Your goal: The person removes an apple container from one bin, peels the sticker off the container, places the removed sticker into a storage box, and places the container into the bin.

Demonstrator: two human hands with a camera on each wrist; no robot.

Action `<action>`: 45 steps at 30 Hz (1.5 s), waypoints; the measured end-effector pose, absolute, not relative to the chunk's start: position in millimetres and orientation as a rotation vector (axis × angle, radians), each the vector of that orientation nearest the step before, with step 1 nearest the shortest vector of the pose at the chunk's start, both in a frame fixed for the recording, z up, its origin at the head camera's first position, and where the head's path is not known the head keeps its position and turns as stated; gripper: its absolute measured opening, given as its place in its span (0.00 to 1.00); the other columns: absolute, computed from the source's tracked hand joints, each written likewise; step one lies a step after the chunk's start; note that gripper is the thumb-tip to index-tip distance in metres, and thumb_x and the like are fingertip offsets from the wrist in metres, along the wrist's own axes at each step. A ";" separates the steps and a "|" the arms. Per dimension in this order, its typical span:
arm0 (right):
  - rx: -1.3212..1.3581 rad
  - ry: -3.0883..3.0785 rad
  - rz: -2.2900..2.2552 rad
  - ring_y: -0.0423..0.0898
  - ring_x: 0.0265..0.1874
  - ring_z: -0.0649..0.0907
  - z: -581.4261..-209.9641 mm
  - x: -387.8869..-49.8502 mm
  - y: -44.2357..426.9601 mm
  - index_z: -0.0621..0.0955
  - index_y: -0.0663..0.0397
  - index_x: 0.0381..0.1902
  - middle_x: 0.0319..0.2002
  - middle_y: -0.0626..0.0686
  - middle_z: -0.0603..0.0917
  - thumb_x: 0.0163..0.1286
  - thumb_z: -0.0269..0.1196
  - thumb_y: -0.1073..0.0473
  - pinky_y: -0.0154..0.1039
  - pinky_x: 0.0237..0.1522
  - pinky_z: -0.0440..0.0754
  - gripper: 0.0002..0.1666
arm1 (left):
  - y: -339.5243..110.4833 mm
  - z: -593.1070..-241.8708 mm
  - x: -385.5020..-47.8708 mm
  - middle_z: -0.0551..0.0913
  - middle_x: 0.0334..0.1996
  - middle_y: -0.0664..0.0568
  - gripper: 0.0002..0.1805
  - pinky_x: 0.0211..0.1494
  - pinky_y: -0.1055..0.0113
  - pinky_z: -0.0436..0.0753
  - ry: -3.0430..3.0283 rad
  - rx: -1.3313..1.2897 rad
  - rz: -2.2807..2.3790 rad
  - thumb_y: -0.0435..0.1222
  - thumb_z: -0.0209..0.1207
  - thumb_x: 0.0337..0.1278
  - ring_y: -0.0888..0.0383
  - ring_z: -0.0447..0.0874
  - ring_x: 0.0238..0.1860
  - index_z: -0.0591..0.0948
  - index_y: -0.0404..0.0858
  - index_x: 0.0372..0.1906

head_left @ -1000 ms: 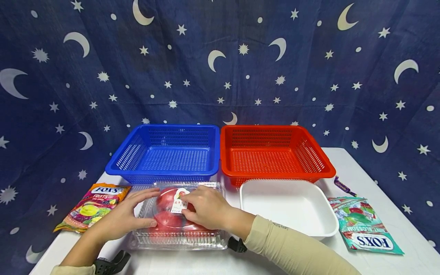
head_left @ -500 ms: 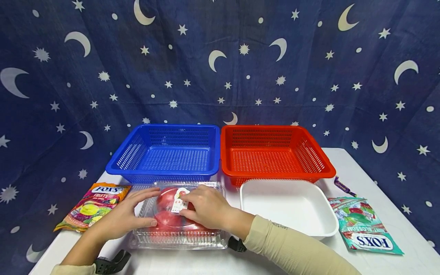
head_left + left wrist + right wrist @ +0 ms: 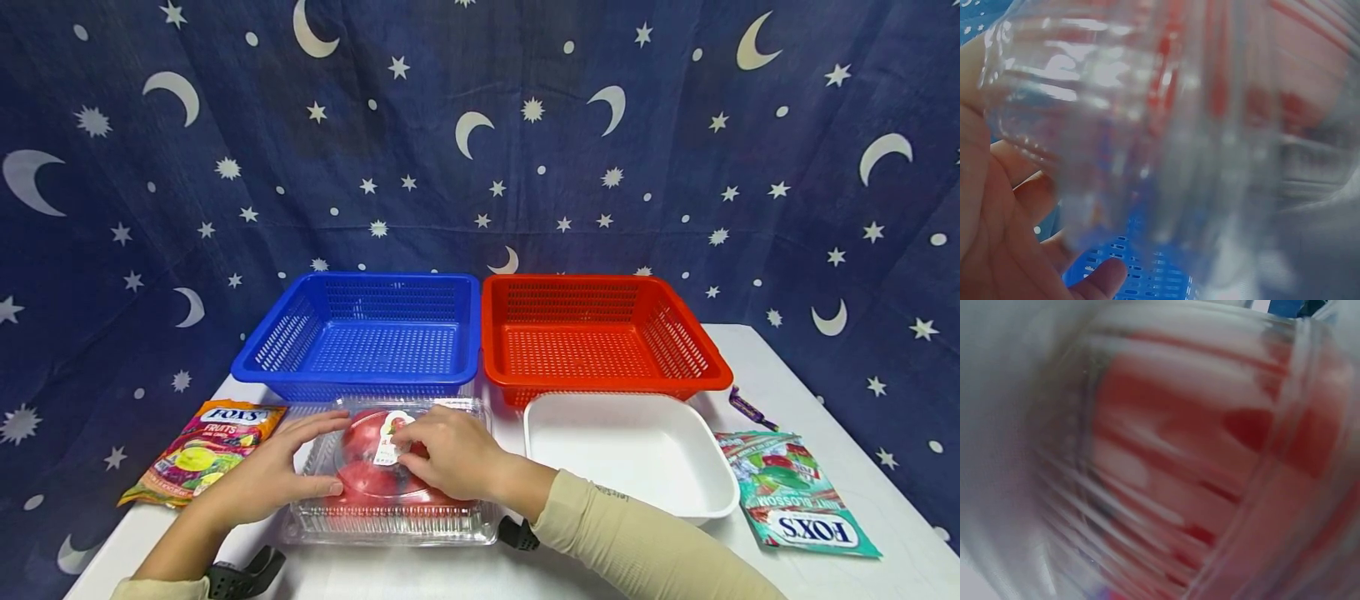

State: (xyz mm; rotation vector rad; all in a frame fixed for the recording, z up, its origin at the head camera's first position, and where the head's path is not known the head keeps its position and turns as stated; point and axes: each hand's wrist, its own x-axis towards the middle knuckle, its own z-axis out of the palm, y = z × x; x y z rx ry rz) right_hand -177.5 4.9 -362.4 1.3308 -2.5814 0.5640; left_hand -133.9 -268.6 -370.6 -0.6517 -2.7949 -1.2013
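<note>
A clear plastic clamshell box [image 3: 390, 529] stands in front of the baskets, with several large round red things [image 3: 367, 481] inside, their kind blurred by the lid. On its lid is a white paper label [image 3: 387, 451] with red print. My right hand [image 3: 453, 454] pinches the label's right edge between thumb and forefinger, and that edge bends up off the lid. My left hand [image 3: 258, 479] rests against the box's left side, fingers spread and thumb on the near part of the lid. In the right wrist view, the ribbed box wall [image 3: 1147, 506] fills the frame.
Behind the box are a blue basket [image 3: 262, 377] and a red basket [image 3: 517, 385]. A white tub [image 3: 600, 467] stands to its right. A FOX'S fruit candy bag [image 3: 198, 454] lies left; a green FOX'S bag [image 3: 798, 492] and a purple-wrapped sweet [image 3: 750, 408] lie right.
The label's right edge has curled further up and leftward in my right hand's pinch, hiding some of its print. My left hand and the box have stayed in place.
</note>
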 end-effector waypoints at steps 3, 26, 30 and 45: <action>1.303 -2.624 0.615 0.35 0.38 0.80 -361.7 -177.6 4.5 0.89 0.42 0.44 0.42 0.37 0.87 0.69 0.66 0.53 0.30 0.39 0.76 0.08 | -268.4 -371.3 -133.9 0.73 0.66 0.38 0.38 0.57 0.29 0.68 -2.779 -0.672 -1.183 0.43 0.75 0.48 0.33 0.65 0.66 0.76 0.35 0.66; 1.189 -2.433 1.081 0.35 0.26 0.77 -365.4 -181.3 5.5 0.87 0.55 0.40 0.31 0.45 0.85 0.66 0.65 0.65 0.27 0.33 0.75 0.06 | -269.3 -371.3 -133.1 0.72 0.67 0.38 0.38 0.58 0.29 0.68 -2.770 -0.694 -1.206 0.41 0.75 0.49 0.33 0.65 0.66 0.74 0.36 0.67; 1.130 -2.380 1.242 0.37 0.29 0.83 -366.2 -181.8 7.9 0.86 0.59 0.40 0.34 0.50 0.87 0.65 0.66 0.68 0.26 0.37 0.80 0.06 | -269.1 -371.5 -132.9 0.72 0.67 0.38 0.38 0.58 0.28 0.67 -2.771 -0.691 -1.215 0.41 0.75 0.49 0.33 0.64 0.66 0.74 0.35 0.67; 0.979 -2.242 1.490 0.46 0.33 0.87 -365.9 -181.1 24.7 0.85 0.63 0.39 0.36 0.54 0.87 0.64 0.66 0.73 0.32 0.35 0.85 0.06 | -268.4 -372.1 -133.1 0.72 0.67 0.39 0.39 0.58 0.28 0.67 -2.773 -0.696 -1.210 0.41 0.75 0.49 0.33 0.64 0.67 0.74 0.36 0.67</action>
